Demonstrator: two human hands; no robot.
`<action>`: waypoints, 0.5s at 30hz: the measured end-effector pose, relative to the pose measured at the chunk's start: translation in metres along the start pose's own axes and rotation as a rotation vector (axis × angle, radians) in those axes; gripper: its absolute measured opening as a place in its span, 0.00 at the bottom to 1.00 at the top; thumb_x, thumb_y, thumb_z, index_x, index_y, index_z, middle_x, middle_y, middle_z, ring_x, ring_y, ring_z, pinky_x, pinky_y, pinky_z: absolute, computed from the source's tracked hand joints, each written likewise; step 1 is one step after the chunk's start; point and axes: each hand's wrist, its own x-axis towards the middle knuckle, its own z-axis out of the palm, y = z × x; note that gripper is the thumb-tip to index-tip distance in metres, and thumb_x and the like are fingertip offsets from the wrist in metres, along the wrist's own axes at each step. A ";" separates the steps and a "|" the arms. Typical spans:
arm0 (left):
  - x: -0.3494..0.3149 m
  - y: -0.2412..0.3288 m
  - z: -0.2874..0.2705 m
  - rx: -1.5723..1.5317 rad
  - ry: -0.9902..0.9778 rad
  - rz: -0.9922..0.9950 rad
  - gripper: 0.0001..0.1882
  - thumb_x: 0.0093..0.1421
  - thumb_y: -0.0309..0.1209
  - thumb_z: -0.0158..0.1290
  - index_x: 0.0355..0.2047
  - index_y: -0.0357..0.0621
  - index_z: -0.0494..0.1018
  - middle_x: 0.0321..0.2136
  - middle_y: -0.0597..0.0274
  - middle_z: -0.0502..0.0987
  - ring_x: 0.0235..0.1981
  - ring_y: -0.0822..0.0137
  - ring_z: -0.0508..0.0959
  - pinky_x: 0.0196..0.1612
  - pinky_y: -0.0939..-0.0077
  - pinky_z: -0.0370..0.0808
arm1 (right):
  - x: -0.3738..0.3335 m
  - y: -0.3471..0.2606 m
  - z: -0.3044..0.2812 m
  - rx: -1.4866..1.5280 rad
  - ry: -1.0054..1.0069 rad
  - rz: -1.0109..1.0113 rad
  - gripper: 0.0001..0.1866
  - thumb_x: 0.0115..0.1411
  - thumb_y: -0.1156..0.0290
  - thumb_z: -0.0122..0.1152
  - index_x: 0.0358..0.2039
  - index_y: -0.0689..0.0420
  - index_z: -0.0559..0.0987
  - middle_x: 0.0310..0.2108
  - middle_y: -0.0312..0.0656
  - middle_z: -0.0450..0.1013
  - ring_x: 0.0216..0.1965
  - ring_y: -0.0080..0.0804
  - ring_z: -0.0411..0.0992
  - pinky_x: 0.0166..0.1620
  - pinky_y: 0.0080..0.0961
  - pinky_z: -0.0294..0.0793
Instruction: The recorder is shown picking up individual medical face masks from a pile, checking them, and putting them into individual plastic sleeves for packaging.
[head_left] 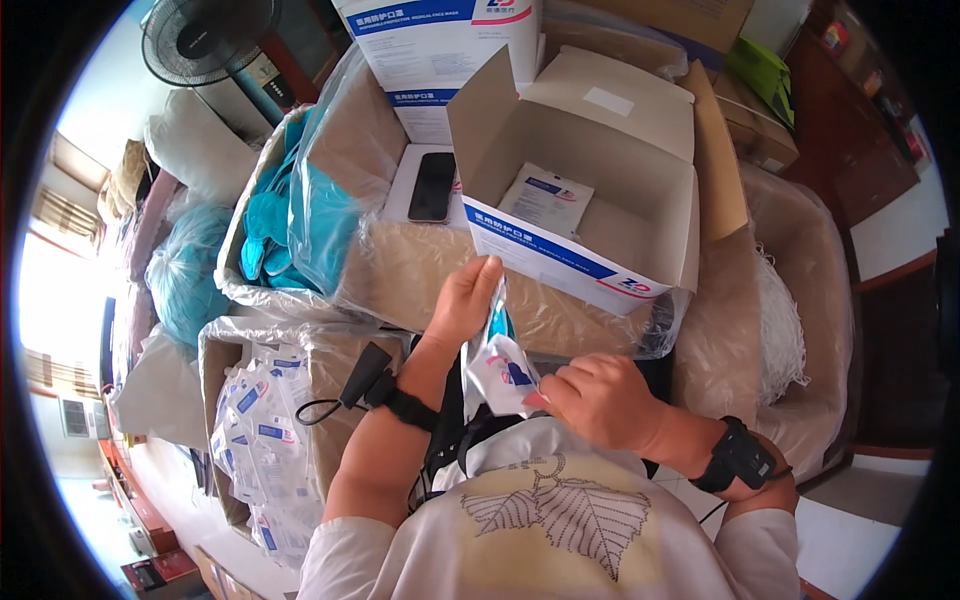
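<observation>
In front of my chest, a small white plastic packet (503,372) with blue and pink print hangs between my hands. My left hand (468,303) pinches its upper end between thumb and fingers. Lower down, my right hand (605,402) grips the packet's right edge with closed fingers. A strip of teal material (501,318) shows in the upper part of the packet, below my left fingertips. Just beyond my hands stands an open white and blue carton (560,262). One flat packet (548,199) lies inside it, by the left wall.
A box of similar packets (262,405) is at the left. Behind it, a plastic-lined box holds teal mask-like pieces (268,225). A black phone (432,187) lies on a white box left of the carton. White cords (780,330) fill a lined box at right; stacked cartons (430,50) stand behind.
</observation>
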 end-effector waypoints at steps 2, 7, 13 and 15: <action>0.005 0.000 -0.002 -0.041 0.082 0.028 0.20 0.63 0.41 0.42 0.25 0.36 0.69 0.17 0.69 0.65 0.23 0.78 0.63 0.27 0.79 0.64 | 0.002 -0.009 -0.002 0.038 0.006 -0.003 0.14 0.51 0.62 0.57 0.16 0.55 0.67 0.13 0.34 0.64 0.17 0.30 0.68 0.21 0.24 0.67; 0.021 -0.025 -0.029 -0.007 0.286 -0.070 0.21 0.62 0.43 0.42 0.23 0.36 0.69 0.17 0.71 0.65 0.22 0.79 0.63 0.26 0.80 0.63 | -0.008 -0.019 0.004 0.179 0.011 -0.033 0.13 0.46 0.65 0.62 0.17 0.55 0.67 0.13 0.36 0.63 0.16 0.31 0.66 0.20 0.24 0.65; 0.024 -0.006 -0.044 -0.087 0.439 0.071 0.20 0.63 0.41 0.41 0.23 0.37 0.68 0.17 0.71 0.66 0.22 0.79 0.62 0.25 0.80 0.62 | -0.035 -0.014 0.007 0.247 -0.119 -0.016 0.14 0.49 0.59 0.60 0.22 0.56 0.71 0.16 0.37 0.65 0.20 0.31 0.68 0.24 0.25 0.69; 0.013 0.019 -0.044 0.164 0.410 0.213 0.16 0.62 0.36 0.41 0.23 0.36 0.67 0.16 0.61 0.68 0.20 0.69 0.67 0.25 0.76 0.65 | -0.041 0.002 0.003 0.213 -0.277 0.159 0.16 0.50 0.57 0.59 0.26 0.59 0.72 0.21 0.40 0.68 0.23 0.36 0.70 0.26 0.29 0.69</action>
